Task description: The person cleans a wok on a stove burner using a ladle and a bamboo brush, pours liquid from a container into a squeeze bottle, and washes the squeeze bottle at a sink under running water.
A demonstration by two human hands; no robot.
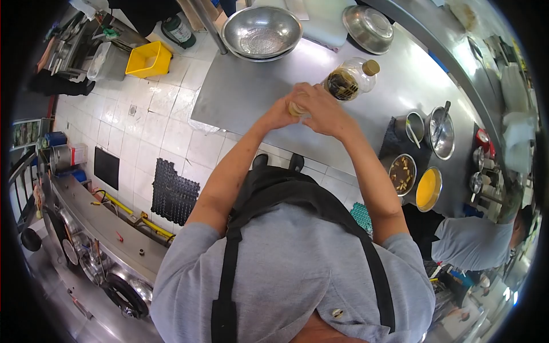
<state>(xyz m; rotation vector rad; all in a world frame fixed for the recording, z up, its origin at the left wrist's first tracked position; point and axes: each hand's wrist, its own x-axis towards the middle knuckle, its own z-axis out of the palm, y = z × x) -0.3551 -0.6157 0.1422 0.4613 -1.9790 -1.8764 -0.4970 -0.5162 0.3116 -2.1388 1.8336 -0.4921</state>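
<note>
Both hands meet over the edge of the steel table (240, 91). My left hand (280, 114) is closed around a small pale yellowish object (296, 108), mostly covered by fingers. My right hand (323, 111) lies over the top of the same object, its fingers bent round it. Just beyond my right hand, a clear plastic bottle (361, 77) with a gold cap and dark label touches or nearly touches the fingers.
Metal bowls (262, 31) sit at the table's far edge, an upturned bowl (369, 28) to their right. Several food containers, one with yellow liquid (428, 190), stand at right near a co-worker (474, 243). A yellow bin (148, 59) is on the floor.
</note>
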